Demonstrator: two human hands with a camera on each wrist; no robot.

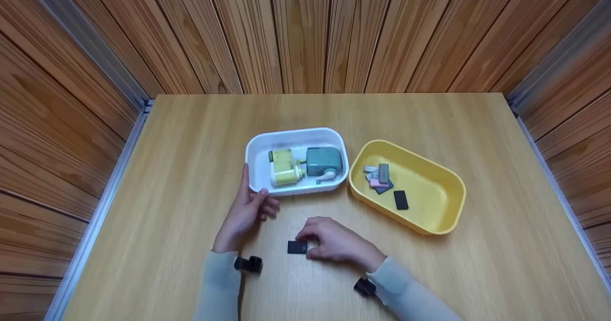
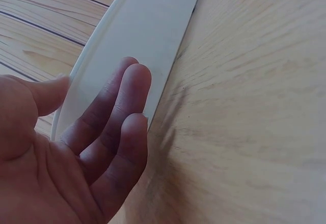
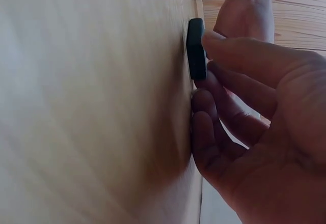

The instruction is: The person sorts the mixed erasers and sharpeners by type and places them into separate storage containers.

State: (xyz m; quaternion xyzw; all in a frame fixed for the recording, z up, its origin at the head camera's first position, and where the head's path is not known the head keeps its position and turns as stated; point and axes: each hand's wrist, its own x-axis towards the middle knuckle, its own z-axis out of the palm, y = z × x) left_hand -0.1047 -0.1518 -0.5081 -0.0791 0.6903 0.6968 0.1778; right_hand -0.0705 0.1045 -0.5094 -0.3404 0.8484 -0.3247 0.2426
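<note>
My left hand [image 1: 244,210] rests against the front left corner of a white tray [image 1: 329,187]. In the left wrist view its thumb is at the rim and the fingers [image 2: 133,99] lie loosely bent beside the outer wall. In the tray are a yellow-green device [image 1: 282,167] and a teal device with a white crank-like handle [image 1: 324,161]. My right hand [image 1: 334,240] pinches one end of a small black rectangular block [image 1: 297,247] between thumb and fingers, low over the table. In the right wrist view the block [image 3: 195,51] is seen edge-on at the thumb tip.
A yellow tray [image 1: 441,168] stands at an angle right of the white one, their rims close together. It holds a pile of small grey, pink and blue blocks [image 1: 379,178] and a black block [image 1: 401,200]. Wood-panelled walls [image 1: 305,35] border the wooden table [image 1: 181,168].
</note>
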